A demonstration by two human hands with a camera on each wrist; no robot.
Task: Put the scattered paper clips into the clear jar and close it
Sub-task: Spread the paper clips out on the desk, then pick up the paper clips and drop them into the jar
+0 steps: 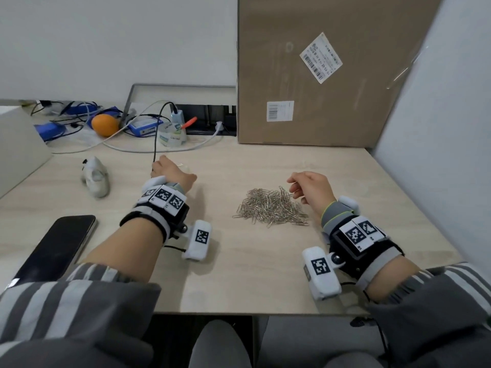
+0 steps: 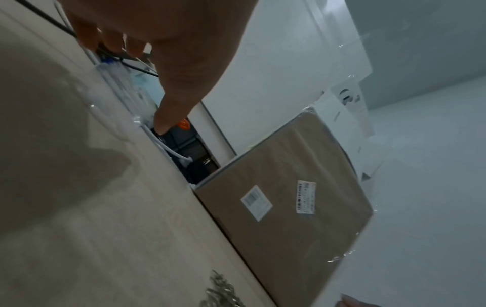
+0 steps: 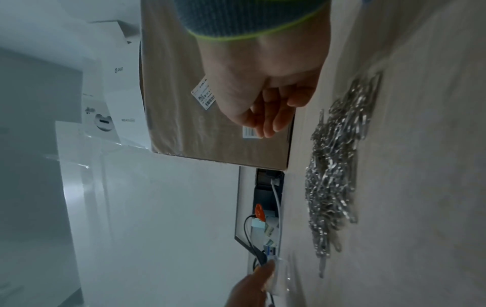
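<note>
Right hand (image 3: 265,89): my fingers curl loosely above the surface (image 3: 420,187).
Paper clips (image 3: 334,176): heaped beside it.
Cardboard box (image 3: 173,103): stands behind my hand.

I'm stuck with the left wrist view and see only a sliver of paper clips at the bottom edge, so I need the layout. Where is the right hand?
Observer: The right hand hovers at the far right corner of the heap of silver paper clips, with its fingers curled.
Operator: How does my left hand sit relative to that heap?
Observer: In the head view, the left hand is left of the heap and apart from it, gripping the clear jar.
Operator: Is anything near that arm?
Observer: A black phone lies flat near the front left edge of the light wooden table, beside the left forearm.
</note>
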